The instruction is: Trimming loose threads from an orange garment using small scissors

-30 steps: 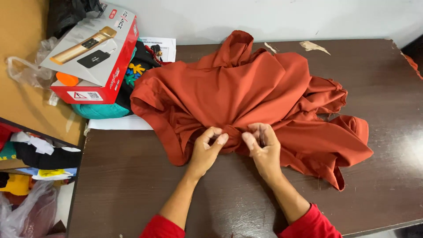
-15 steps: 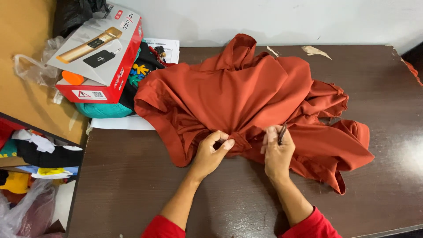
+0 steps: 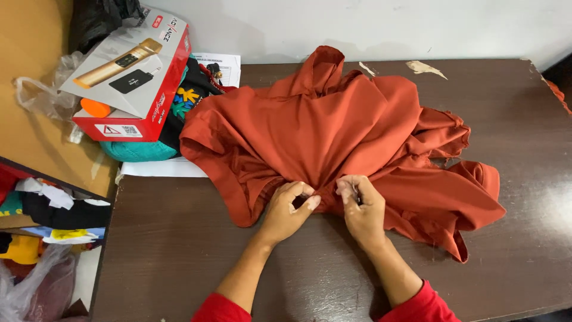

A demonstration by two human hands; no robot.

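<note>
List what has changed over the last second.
The right hand lifted off the orange garment with a thin dark object half a second ago, then came back down beside the left hand, which kept its grip on the near edge. Garment, box and table stayed put.

Tailoring workroom: garment (image 3: 333, 137) on table (image 3: 179, 262), fabric scraps (image 3: 53, 209).

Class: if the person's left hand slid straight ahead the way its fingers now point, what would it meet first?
The left hand already pinches the orange garment; going on up and right, it would likely press into more of that bunched cloth, close by the right hand.
</note>
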